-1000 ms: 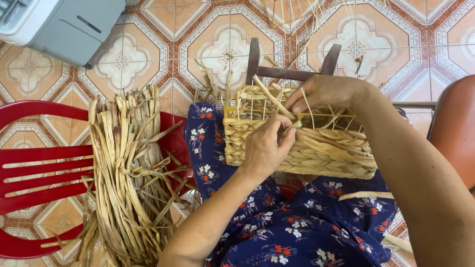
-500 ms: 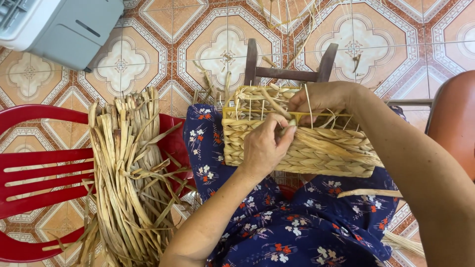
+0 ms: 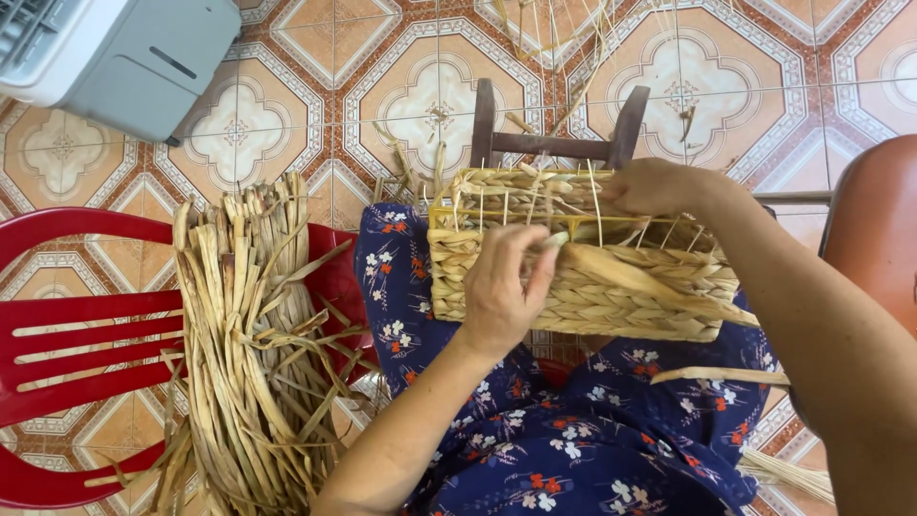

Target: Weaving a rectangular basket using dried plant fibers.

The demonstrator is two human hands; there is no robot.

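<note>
A half-woven straw basket [image 3: 611,287] on a yellow wire frame rests on my lap, over a blue flowered dress [image 3: 573,440]. My left hand [image 3: 501,287] lies against the basket's near wall and pinches a flat straw strand [image 3: 650,277] that runs right across the weave. My right hand [image 3: 659,186] grips the basket's far top edge among thin upright stalks.
A thick bundle of dried straw [image 3: 253,344] lies over a red plastic chair [image 3: 67,354] at my left. A small wooden stool [image 3: 554,143] stands beyond the basket. A grey machine [image 3: 115,53] sits at top left, an orange-brown seat [image 3: 874,229] at right, all on a patterned tile floor [image 3: 315,105].
My left hand has slid down onto the basket's front wall and drawn the strand across it. My right hand has moved right along the far rim.
</note>
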